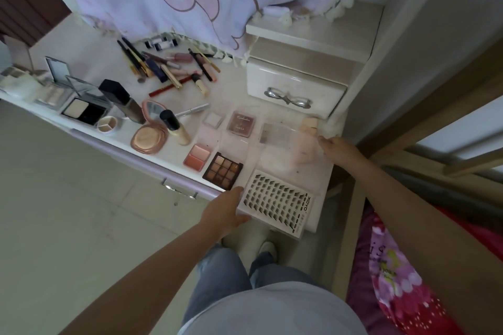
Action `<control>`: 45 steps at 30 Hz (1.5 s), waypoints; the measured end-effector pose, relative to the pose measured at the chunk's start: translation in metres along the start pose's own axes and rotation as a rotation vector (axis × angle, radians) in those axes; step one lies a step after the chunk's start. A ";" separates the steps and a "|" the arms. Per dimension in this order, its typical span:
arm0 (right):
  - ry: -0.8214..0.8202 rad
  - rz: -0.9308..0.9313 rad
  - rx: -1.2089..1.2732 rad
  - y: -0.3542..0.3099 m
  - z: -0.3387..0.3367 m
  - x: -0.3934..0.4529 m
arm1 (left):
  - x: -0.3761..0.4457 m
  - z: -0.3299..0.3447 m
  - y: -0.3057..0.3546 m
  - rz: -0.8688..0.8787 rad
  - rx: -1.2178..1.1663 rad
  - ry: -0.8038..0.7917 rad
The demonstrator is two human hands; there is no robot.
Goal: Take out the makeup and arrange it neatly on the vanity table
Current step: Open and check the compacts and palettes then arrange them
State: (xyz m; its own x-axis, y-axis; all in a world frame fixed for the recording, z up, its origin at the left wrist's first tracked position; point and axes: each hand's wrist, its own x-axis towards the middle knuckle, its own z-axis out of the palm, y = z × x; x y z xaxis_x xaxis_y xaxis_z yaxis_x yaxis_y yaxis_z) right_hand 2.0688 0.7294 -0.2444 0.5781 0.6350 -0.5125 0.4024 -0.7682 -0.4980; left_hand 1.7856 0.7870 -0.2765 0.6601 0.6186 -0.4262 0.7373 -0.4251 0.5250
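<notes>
The left hand (227,212) grips the near left edge of the white rectangular false-lash tray (275,202), fingers curled under it; the tray overhangs the front edge of the white vanity table (89,62). Just left of the tray lies the dark square nine-pan eyeshadow palette (223,170). Beyond the tray, the right hand (336,147) touches a clear plastic lid (288,144); its finger state cannot be told. Farther beyond, the white drawer box (296,84) stands.
</notes>
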 end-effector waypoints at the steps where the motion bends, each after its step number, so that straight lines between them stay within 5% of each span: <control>1: 0.001 0.015 -0.046 -0.001 0.001 0.004 | 0.000 -0.001 0.000 -0.003 0.009 -0.011; 14: 0.159 -0.052 -0.145 -0.060 0.029 0.040 | 0.008 -0.001 0.003 0.073 -0.127 -0.031; 19: 0.129 -0.251 -0.251 -0.072 0.031 0.045 | 0.004 -0.002 -0.005 0.051 -0.168 -0.070; 36: 0.028 -0.214 -0.296 -0.138 0.061 0.066 | -0.010 -0.005 -0.008 0.011 -0.094 -0.143; 45: 0.034 -0.421 -0.396 -0.116 0.036 0.067 | 0.003 -0.003 0.004 0.001 -0.018 -0.138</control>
State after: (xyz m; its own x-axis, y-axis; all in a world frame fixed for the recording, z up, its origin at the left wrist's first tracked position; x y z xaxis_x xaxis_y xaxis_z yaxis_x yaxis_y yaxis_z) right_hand 2.0356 0.8645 -0.2458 0.3306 0.8943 -0.3014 0.8337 -0.4264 -0.3508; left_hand 1.7898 0.7887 -0.2737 0.6749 0.5208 -0.5227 0.7351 -0.4125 0.5381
